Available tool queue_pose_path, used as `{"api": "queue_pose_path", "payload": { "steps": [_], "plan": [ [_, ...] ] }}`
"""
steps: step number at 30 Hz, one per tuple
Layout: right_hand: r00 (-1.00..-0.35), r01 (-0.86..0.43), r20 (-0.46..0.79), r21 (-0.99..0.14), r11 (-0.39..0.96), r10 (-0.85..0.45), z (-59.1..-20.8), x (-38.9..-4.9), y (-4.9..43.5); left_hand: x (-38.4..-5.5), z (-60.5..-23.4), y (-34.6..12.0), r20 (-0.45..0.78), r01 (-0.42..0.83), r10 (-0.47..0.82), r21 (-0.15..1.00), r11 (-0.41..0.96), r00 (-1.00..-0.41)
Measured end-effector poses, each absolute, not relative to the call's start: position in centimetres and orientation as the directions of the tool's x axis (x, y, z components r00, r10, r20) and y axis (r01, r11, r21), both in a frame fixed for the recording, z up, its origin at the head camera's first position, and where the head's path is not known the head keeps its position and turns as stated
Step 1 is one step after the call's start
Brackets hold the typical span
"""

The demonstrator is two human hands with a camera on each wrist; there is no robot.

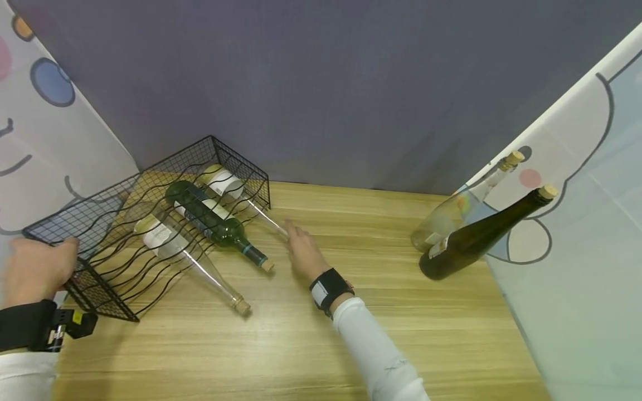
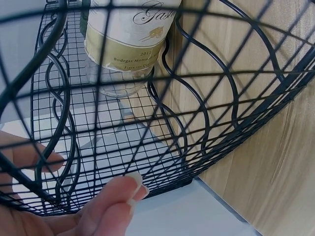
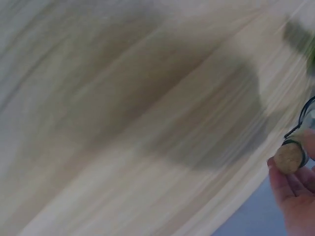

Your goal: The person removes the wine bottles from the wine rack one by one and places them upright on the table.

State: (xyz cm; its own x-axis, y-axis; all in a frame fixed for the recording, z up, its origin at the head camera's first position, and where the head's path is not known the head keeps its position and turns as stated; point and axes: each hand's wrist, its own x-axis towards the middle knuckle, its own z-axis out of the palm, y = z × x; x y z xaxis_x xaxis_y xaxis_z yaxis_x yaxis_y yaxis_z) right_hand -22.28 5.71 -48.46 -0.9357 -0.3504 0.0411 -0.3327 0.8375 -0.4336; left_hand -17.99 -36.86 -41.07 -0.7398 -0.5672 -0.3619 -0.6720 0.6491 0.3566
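Observation:
My left hand (image 1: 40, 267) grips the near left corner of a black wire wine rack (image 1: 105, 292). In the left wrist view, its thumb and fingers lie around the mesh. My right hand (image 1: 307, 253) holds the corked neck end of the farthest clear bottle (image 1: 268, 219), which lies in the rack. The right wrist view shows fingers around the neck just behind the cork (image 3: 288, 158). Beside it lies a green wine bottle (image 1: 220, 225) with a dark neck. Nearest me in the rack is another clear bottle (image 1: 175, 245), its neck pointing out to the right.
At the right of the wooden table (image 1: 371, 345), a clear corked bottle (image 1: 441, 220) and a dark corked bottle (image 1: 466, 245) stand side by side. A grey panel (image 1: 341, 94) rises behind the table, and patterned white walls (image 1: 592, 267) border the sides.

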Motion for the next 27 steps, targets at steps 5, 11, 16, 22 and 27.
{"api": "queue_pose_path", "payload": {
  "steps": [5, 11, 16, 22, 27],
  "plan": [
    [-0.948, -0.308, 0.07, -0.453, 0.837, -0.31, -48.9, -22.2, 5.9, -17.9, -41.1, -37.1, -0.351, -0.659, -0.559, 0.345, 0.668, -0.751],
    [-0.958, -0.25, -0.015, -0.44, 0.863, -0.286, -48.3, -22.1, 5.7, -18.0, -41.1, -37.1, -0.354, -0.667, -0.567, 0.339, 0.664, -0.744],
    [-0.956, -0.219, -0.076, -0.457, 0.862, -0.284, -48.1, -22.1, 5.3, -17.8, -40.5, -36.4, -0.346, -0.664, -0.569, 0.327, 0.673, -0.746],
    [-0.944, -0.223, -0.119, -0.452, 0.863, -0.306, -48.0, -22.0, 5.0, -17.7, -40.4, -36.3, -0.334, -0.657, -0.568, 0.313, 0.686, -0.752],
    [-0.956, -0.213, -0.071, -0.497, 0.841, -0.284, -48.4, -21.8, 4.8, -17.8, -40.6, -36.4, -0.336, -0.658, -0.569, 0.313, 0.684, -0.751]
  ]
}}
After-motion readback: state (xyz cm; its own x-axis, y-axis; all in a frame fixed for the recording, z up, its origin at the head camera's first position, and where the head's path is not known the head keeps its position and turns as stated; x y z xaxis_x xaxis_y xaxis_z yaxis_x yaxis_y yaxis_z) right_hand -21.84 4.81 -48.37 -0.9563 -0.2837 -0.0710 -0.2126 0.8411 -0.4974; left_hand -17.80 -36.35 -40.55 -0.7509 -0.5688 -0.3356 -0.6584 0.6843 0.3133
